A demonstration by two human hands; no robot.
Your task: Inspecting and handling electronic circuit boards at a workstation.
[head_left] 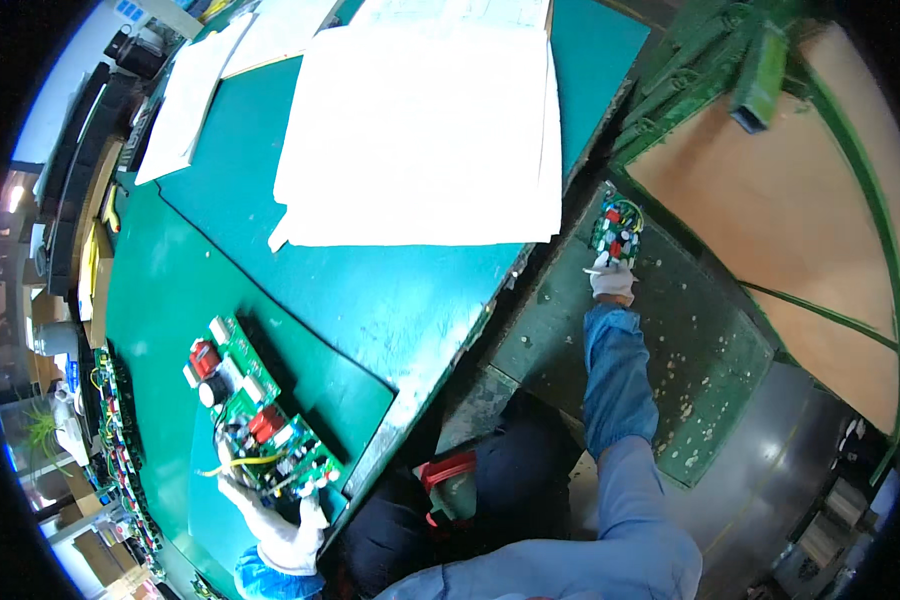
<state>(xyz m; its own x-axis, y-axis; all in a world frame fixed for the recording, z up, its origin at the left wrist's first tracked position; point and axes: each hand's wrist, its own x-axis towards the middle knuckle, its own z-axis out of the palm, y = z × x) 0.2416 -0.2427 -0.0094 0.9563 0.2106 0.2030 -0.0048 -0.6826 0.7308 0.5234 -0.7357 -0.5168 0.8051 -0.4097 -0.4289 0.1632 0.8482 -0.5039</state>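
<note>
Left hand: here it is at seven o'clock, the white-gloved left hand (288, 535), fingers and thumb round the near end of a circuit board and holding it.
First board: the green circuit board (232, 355) lies at eight o'clock, slanting across the table (410, 300), red parts up, a yellow wire at its near end.
Right hand: out at three o'clock, the gloved right hand (610, 281), narrowed on the near end of another board.
Second board: this green board (617, 232) sits at two o'clock over the dark green platform (710, 345); raised or resting, one cannot tell.
Paper: white sheets (420, 140) spread at twelve.
Row: more circuit boards (120, 450) line up far out at eight.
</note>
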